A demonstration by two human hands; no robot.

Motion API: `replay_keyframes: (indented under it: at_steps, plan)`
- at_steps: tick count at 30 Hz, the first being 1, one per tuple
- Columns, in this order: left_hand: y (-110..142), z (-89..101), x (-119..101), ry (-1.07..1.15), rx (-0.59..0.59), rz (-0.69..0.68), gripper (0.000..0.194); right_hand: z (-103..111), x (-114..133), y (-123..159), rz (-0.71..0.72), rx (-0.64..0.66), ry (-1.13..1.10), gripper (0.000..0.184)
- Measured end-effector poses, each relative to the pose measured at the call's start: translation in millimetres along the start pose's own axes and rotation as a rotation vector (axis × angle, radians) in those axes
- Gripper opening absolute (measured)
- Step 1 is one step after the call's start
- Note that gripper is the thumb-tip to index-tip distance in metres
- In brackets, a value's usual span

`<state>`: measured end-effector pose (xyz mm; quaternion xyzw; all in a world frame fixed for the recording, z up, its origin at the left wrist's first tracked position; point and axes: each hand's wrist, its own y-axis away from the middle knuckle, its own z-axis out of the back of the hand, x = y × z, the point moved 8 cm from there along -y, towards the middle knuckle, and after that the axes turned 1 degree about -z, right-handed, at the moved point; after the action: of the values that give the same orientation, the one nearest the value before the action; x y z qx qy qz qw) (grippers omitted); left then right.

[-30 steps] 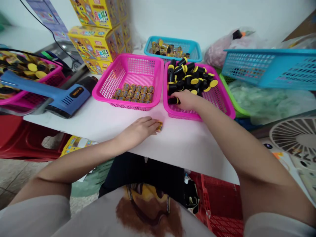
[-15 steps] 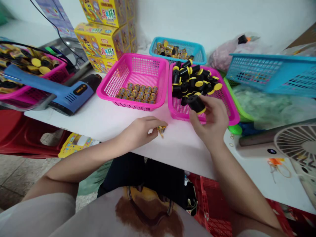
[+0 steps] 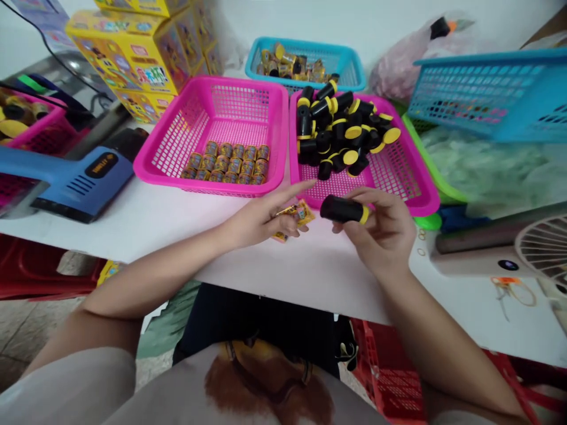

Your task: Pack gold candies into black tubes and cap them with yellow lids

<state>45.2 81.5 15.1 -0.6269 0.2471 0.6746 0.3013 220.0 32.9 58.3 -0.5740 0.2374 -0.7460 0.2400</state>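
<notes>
My left hand (image 3: 270, 219) pinches a small yellow printed wrapper (image 3: 303, 213) between thumb and fingers, its index finger stretched out. More yellow printed material (image 3: 280, 236) lies on the table under that hand. In my right hand (image 3: 384, 227) is a black cylinder with a yellow rim (image 3: 342, 210), held on its side, its black end towards the left hand. Wrapper and cylinder are a small gap apart. Behind my right hand, a pink basket (image 3: 425, 203) holds a heap of similar black cylinders (image 3: 341, 133). Wrapped cylinders (image 3: 228, 162) stand in rows in the left pink basket (image 3: 177, 184).
A blue heat gun (image 3: 84, 177) lies at the left by stacked yellow boxes (image 3: 133, 59). Blue baskets stand at the back (image 3: 354, 65) and right (image 3: 469, 100). A fan (image 3: 531, 248) and a rubber band (image 3: 525, 293) are on the table's right side.
My left hand has lifted the wrapper from the table and extended its index finger. My right hand has brought the black cylinder down from the basket and turned it on its side.
</notes>
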Motion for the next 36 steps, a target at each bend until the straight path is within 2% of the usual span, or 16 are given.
replay_keyframes:
  at_steps: [3,7,10,12,18,23,25,27,29,32,34,36]
  plan:
    - [3.9,-1.0,-4.5,-0.128,0.062,-0.047,0.088,-3.9,0.9,1.6,-0.081,0.033,-0.092,0.027]
    - [6.0,-1.6,-9.2,-0.308,0.073,-0.165,0.085,-6.8,2.0,0.5,-0.146,0.069,-0.138,0.027]
    - [8.7,-0.2,-11.1,-0.361,0.034,-0.31,0.082,-11.7,2.7,0.2,-0.156,0.135,-0.141,0.028]
    - [10.1,1.4,-10.8,-0.399,0.003,-0.354,0.08,-14.0,3.0,0.5,-0.144,0.156,-0.128,0.031]
    - [13.2,-1.2,-19.1,-0.471,-0.042,-0.36,0.083,-16.1,-0.9,2.2,-0.142,0.152,-0.091,0.044]
    - [16.7,-3.2,-23.6,-0.431,-0.089,-0.344,0.096,-29.5,-7.1,9.1,-0.157,0.277,-0.069,0.043]
    - [17.4,-6.6,-21.9,-0.431,-0.075,-0.328,0.095,-33.1,-11.0,12.9,-0.183,0.261,-0.102,0.047]
    - [17.8,-7.7,-19.6,-0.424,-0.091,-0.303,0.093,-32.1,-12.4,15.7,-0.19,0.183,-0.116,0.048]
    - [18.2,-7.1,-17.5,-0.404,-0.126,-0.282,0.094,-28.7,-8.5,17.3,-0.148,0.102,-0.031,0.035]
    - [17.9,-4.1,-15.0,-0.359,-0.182,-0.264,0.097,-27.7,7.5,17.4,0.024,0.055,0.216,0.014]
    - [16.7,0.1,-13.9,-0.323,-0.228,-0.255,0.099,-35.5,17.8,17.5,0.157,0.108,0.369,0.026]
    - [15.1,4.3,-14.2,-0.313,-0.278,-0.254,0.099,-46.6,23.4,18.4,0.256,0.189,0.513,0.056]
